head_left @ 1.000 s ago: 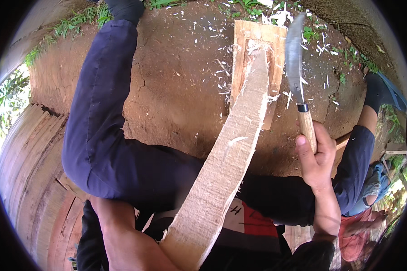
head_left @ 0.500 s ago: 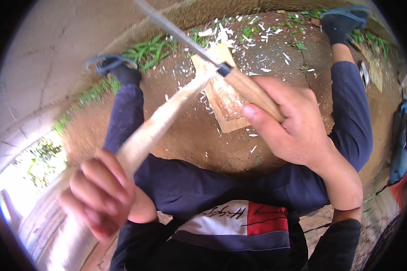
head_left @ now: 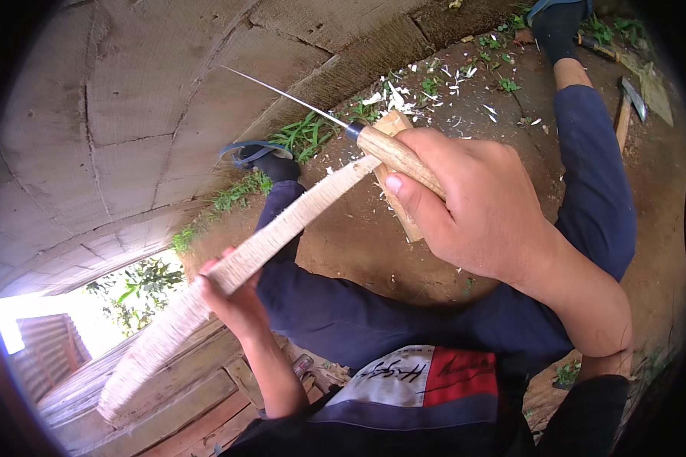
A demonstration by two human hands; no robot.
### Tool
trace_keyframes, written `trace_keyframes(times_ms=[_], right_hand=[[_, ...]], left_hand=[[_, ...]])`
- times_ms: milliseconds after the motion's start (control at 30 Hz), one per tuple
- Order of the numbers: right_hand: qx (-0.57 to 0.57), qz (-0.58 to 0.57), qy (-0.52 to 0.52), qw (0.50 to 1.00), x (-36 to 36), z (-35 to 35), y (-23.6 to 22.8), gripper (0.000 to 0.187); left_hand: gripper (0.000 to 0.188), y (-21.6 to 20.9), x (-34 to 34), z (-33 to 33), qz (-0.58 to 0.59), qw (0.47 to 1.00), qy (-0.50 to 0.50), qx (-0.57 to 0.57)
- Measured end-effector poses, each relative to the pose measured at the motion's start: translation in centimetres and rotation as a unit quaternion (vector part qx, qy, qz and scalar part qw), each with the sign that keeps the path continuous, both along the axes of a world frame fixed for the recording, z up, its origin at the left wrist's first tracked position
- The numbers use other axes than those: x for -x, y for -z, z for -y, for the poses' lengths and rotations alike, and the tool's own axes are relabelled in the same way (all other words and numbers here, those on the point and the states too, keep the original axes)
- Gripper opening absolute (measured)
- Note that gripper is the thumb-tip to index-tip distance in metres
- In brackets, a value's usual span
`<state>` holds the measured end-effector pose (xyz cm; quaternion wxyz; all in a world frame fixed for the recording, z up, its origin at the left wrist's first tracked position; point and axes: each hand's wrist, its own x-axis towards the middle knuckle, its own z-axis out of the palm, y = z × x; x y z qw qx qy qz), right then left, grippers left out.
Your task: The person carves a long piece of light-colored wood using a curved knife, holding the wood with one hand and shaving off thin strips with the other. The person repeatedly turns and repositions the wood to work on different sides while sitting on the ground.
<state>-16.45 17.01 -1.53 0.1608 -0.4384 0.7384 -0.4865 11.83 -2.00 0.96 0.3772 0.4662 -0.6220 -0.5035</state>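
Observation:
My left hand (head_left: 240, 301) is closed round the middle of a long pale wooden piece (head_left: 301, 215), shaped flat and blade-like. Its broad rounded end points to the lower left; its narrow end reaches up to my right hand. In my right hand (head_left: 480, 206) is a knife (head_left: 400, 158) with a wooden handle and black collar, my thumb lying along the handle. The thin blade, seen nearly edge-on, points to the upper left, above and beyond the wood's narrow end. Whether the handle touches that end I cannot tell. Below both, a wooden board (head_left: 405, 218) lies on the ground between my legs.
White shavings (head_left: 392, 99) lie scattered over the dirt. A block wall (head_left: 137, 107) rises at the far left. By my right leg lie a hammer-like tool (head_left: 633, 99) and a dark-handled tool (head_left: 598, 47). Stacked planks (head_left: 183, 411) are at the lower left.
My left hand has moved right and up, and the wooden piece now shows its broad face. The knife has turned from a wider blade view to nearly edge-on. The view has shifted left.

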Motion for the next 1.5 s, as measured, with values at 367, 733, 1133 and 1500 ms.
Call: trace_keyframes(times_ms=[367,733,1133,1500], right_hand=[[0.059,0.002,0.003,0.998,0.4,-1.5,-0.6,0.022],[0.110,0.047,0.047,0.992,1.4,-1.4,0.2,0.022],[0.065,0.142,0.080,0.985,2.2,-0.5,0.6,0.028],[0.183,0.289,0.131,0.930,4.4,0.6,0.3,0.032]], left_hand=[[0.059,0.1,-5.9,-9.4,0.042,0.919,-0.144,-0.364],[0.037,-5.1,2.6,-12.3,0.279,0.877,0.345,-0.183],[0.066,14.7,9.1,3.0,0.276,0.760,0.261,-0.527],[0.030,8.5,13.0,2.3,0.184,0.809,0.256,-0.497]])
